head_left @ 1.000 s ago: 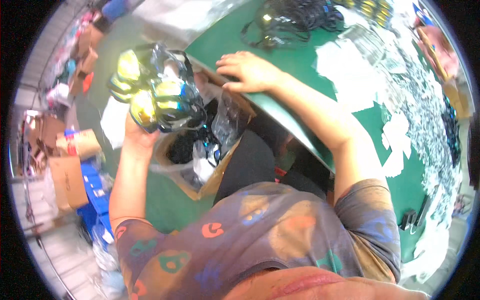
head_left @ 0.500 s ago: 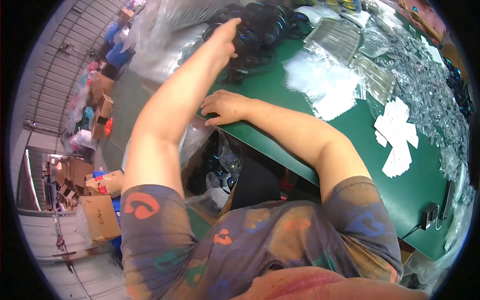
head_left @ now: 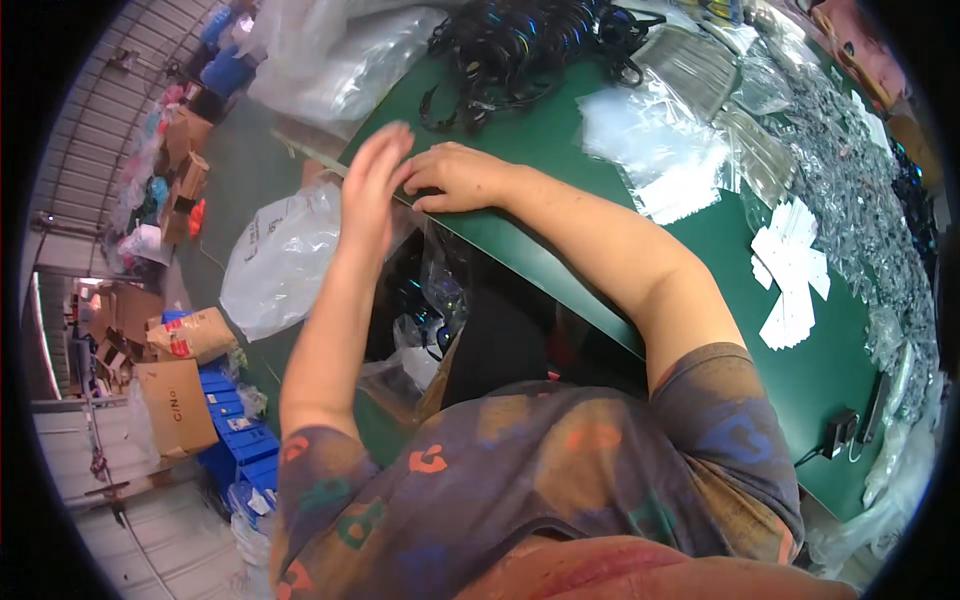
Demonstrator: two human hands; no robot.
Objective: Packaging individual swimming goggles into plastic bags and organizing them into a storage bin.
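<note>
My left hand (head_left: 374,178) hangs at the table's left edge, its slightly blurred fingers stretched out and nothing seen in them. Beside it, almost touching, my right hand (head_left: 455,178) rests on the edge of the green table (head_left: 560,262). Its thumb stands apart from the bent fingers, and it shows no held thing. Beyond both hands lies a pile of black wavy hair (head_left: 510,45) with shiny blue strands, which neither hand touches. A clear plastic sheet or bag (head_left: 375,75) lies to the left of the hair.
Clear flat bags (head_left: 650,140), white paper slips (head_left: 790,270) and a long heap of clear wrapped packets (head_left: 830,170) cover the right side. A white plastic bag (head_left: 280,260) is below on the left, near a carton (head_left: 178,405) and blue crates (head_left: 238,425). A black adapter (head_left: 838,432) sits at the right edge.
My left hand has come back from the hair pile to the table edge, beside my right hand. The right hand has barely moved. The white bag at left is now uncovered.
</note>
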